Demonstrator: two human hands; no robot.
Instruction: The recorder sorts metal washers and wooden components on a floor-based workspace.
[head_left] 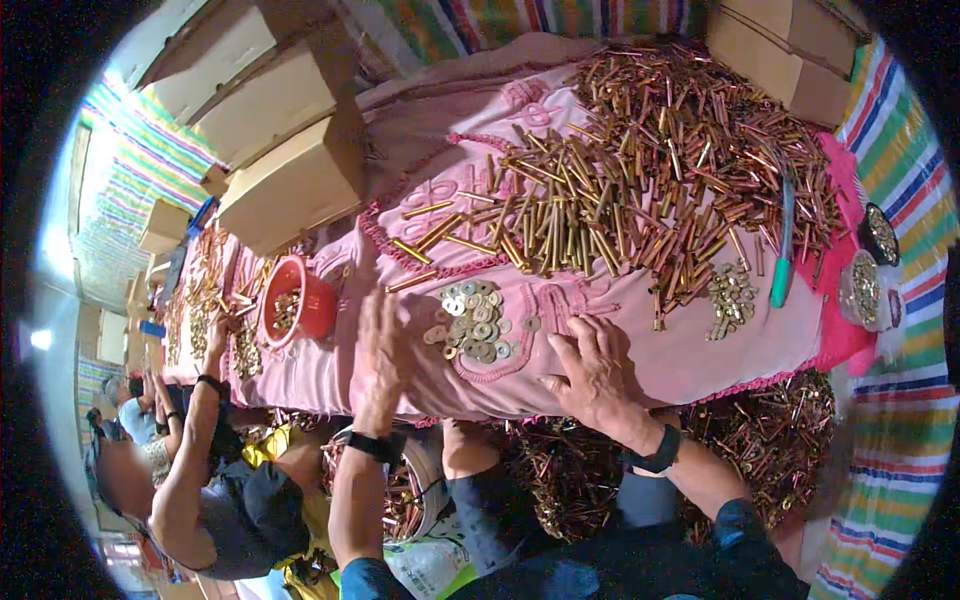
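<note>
A small heap of grey metal washers (475,320) lies on the pink cloth (420,385) between my hands. My left hand (380,350) stands on edge at the heap's left, fingers stretched out, holding nothing that I can see. To the right of the heap, my right hand (597,368) rests low over the cloth, its fingers loosely bent and the thumb apart. A single washer (532,323) lies near its fingertips. Beyond the washers spreads a large pile of thin brass-coloured metal rods or tubes (580,215). A smaller heap of nuts (732,300) sits right of my right hand.
A red bucket (315,305) with small metal parts stands at left, by a co-worker's hand (217,335). Cardboard boxes (290,185) stand behind it. A green-handled tool (781,280) and a clear tub (862,290) lie at right. More rods fill a white bucket (432,490) below.
</note>
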